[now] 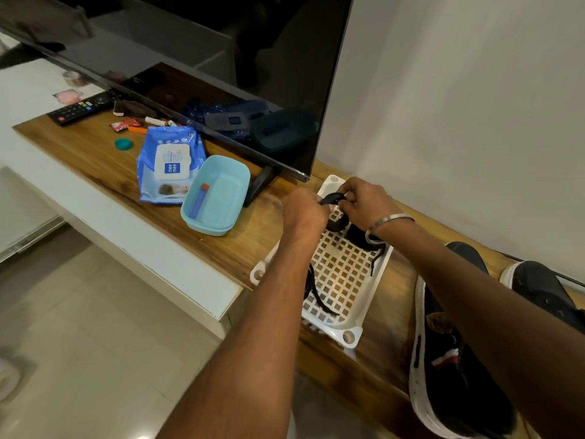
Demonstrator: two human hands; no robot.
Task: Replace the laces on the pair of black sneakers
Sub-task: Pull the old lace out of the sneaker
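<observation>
From the head camera, both hands meet over the far end of a white tray (373,299) that sits on a wooden shelf (95,153). The left hand (304,212) and the right hand (364,202) each have their fingers curled round a bundled black lace (332,198), pinching it between them just above the tray. A metal bangle (387,221) circles the right wrist.

More black laces (316,296) lie in the tray: a strand trails along its near left side, and a dark bundle (364,237) rests under the right wrist with a loose end hanging over the right rim.

To the right of the tray, a black sneaker (449,375) with a white sole lies on the shelf, partly hidden by the right forearm. The second sneaker (538,286) sits farther right, near the wall.

Left of the tray stands a light blue tub (228,198) holding a blue tube (198,201) with an orange cap. Beside it lies a blue wipes pack (167,163). Farther left are a teal cap (123,144), small wrappers and a remote (79,110). A dark TV (221,74) stands on the shelf behind these.
</observation>
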